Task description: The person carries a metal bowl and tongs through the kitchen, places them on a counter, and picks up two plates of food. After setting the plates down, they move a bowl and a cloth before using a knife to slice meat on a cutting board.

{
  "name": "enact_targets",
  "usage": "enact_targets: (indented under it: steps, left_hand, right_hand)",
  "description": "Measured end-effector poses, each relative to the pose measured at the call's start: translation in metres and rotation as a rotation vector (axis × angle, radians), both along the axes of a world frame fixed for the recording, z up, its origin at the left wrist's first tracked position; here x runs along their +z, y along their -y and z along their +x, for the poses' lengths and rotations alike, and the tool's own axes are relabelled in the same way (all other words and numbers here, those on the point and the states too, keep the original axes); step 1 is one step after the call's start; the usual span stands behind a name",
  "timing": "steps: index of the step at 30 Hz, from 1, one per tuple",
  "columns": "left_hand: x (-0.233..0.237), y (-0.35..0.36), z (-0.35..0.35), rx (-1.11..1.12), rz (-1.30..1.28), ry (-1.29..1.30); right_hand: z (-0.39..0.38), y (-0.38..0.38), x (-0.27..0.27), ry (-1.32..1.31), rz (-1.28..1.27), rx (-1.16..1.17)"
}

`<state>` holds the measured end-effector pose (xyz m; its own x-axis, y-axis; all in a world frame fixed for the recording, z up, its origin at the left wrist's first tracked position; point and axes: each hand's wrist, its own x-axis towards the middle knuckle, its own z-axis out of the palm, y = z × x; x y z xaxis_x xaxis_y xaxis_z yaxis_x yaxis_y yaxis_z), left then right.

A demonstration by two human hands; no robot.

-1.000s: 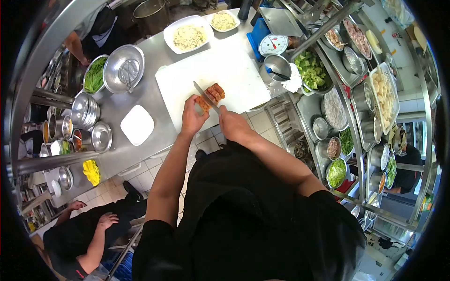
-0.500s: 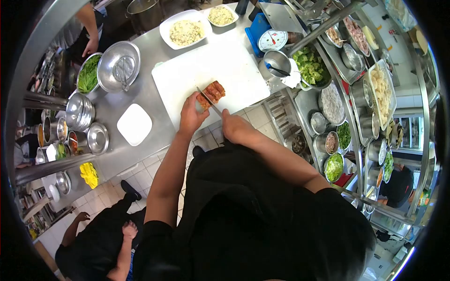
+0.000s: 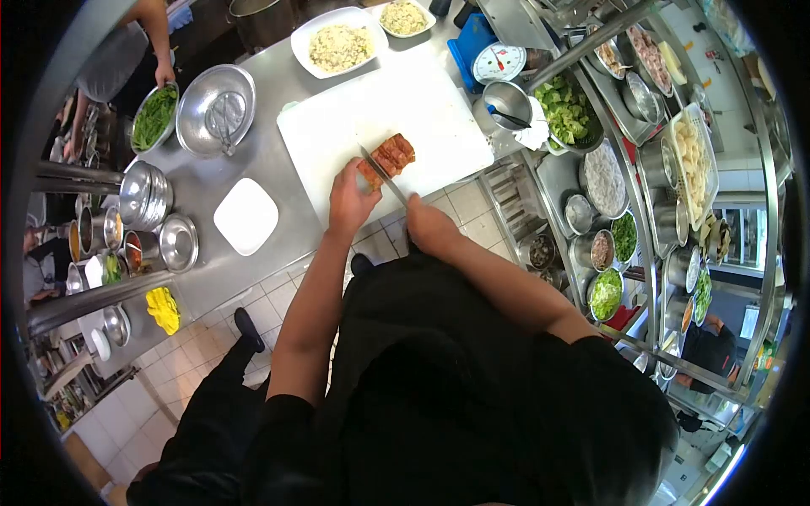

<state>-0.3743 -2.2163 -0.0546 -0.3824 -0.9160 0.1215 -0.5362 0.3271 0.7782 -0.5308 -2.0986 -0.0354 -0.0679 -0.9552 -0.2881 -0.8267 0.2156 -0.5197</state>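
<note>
On the white cutting board [image 3: 439, 110] lies a reddish-brown, glazed piece of meat [image 3: 395, 153], its surface scored or sliced across. A knife [image 3: 386, 174] crosses it, splitting off a smaller portion [image 3: 368, 175] on the left. My right hand [image 3: 432, 228] is closed round the knife handle. The fingers of my left hand [image 3: 351, 202] are curled and press on the smaller portion, close to the blade. Its fingertips are partly hidden. Left of the board stands a white square plate [image 3: 245, 217] with nothing on it.
Two white dishes of pale chopped food [image 3: 341, 49] stand behind the board. A blue scale [image 3: 498, 62] and a metal pot [image 3: 509, 99] are at right. A metal bowl [image 3: 192, 126] stands left; beyond it, another person's hand [image 3: 164, 74] touches a bowl of greens [image 3: 154, 118].
The blade has shifted slightly across the meat, and my hands stay on knife and meat. At upper left, a person's hand has reached the greens bowl. The person at lower left has moved downward.
</note>
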Motion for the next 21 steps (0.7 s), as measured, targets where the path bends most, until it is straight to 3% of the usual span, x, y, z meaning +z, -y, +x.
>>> enact_targets:
  steps: [2,5,7,10,15,21]
  left_hand:
    - [-0.003,-0.005,0.008,0.026,0.001,0.003]
    - [-0.002,-0.018,0.028,0.085,-0.117,0.07]
    - [0.018,-0.023,0.035,0.093,-0.172,0.04]
    - [0.051,-0.02,0.013,-0.004,-0.253,0.106]
    - [0.017,0.003,0.014,-0.095,-0.121,0.131]
    - [0.043,-0.01,0.0,-0.026,-0.235,0.164]
  right_hand:
    - [-0.013,-0.024,0.02,-0.007,0.219,-0.058]
    - [-0.032,-0.062,0.054,0.101,0.15,-0.041]
    - [-0.038,-0.068,0.07,0.133,0.016,-0.18]
    - [-0.049,-0.059,0.057,0.148,-0.103,-0.264]
    - [-0.052,-0.038,0.061,0.195,-0.157,-0.192]
    - [-0.048,-0.021,0.055,0.215,-0.149,-0.15]
